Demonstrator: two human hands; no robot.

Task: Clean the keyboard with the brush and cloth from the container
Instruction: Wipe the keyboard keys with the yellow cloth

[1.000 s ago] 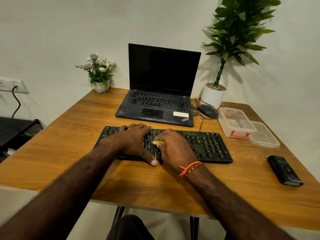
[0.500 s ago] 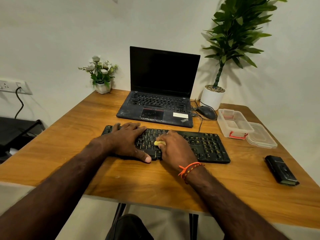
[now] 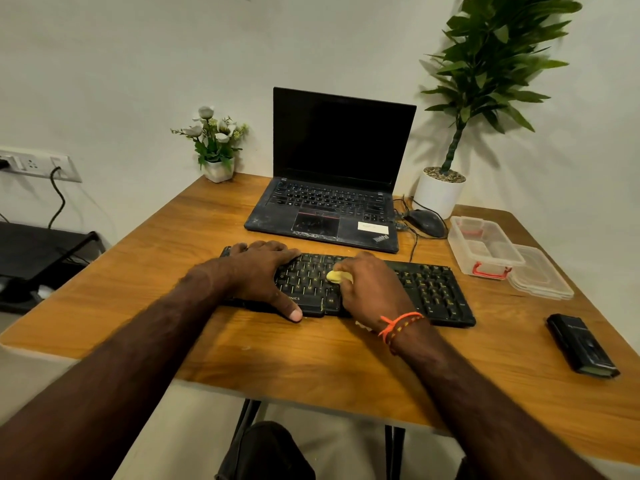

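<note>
A black keyboard [image 3: 429, 289] lies across the middle of the wooden desk [image 3: 311, 355]. My left hand [image 3: 258, 271] rests flat on its left half, fingers spread, thumb at the front edge. My right hand [image 3: 372, 289] is curled over the keys near the middle and grips a small yellow cloth [image 3: 334, 276], of which only a bit shows by the thumb. The clear plastic container [image 3: 483, 249] stands open at the right, its lid [image 3: 540, 273] beside it. No brush is in sight.
An open black laptop [image 3: 332, 202] stands behind the keyboard, a mouse [image 3: 426, 222] and cable to its right. A white-potted plant [image 3: 440, 190] and a small flower pot [image 3: 218, 168] stand at the back. A black case [image 3: 581, 344] lies near the right edge.
My right hand with the yellow cloth has shifted slightly right over the keys. My left hand stays on the keyboard's left half. The camera has tilted a little.
</note>
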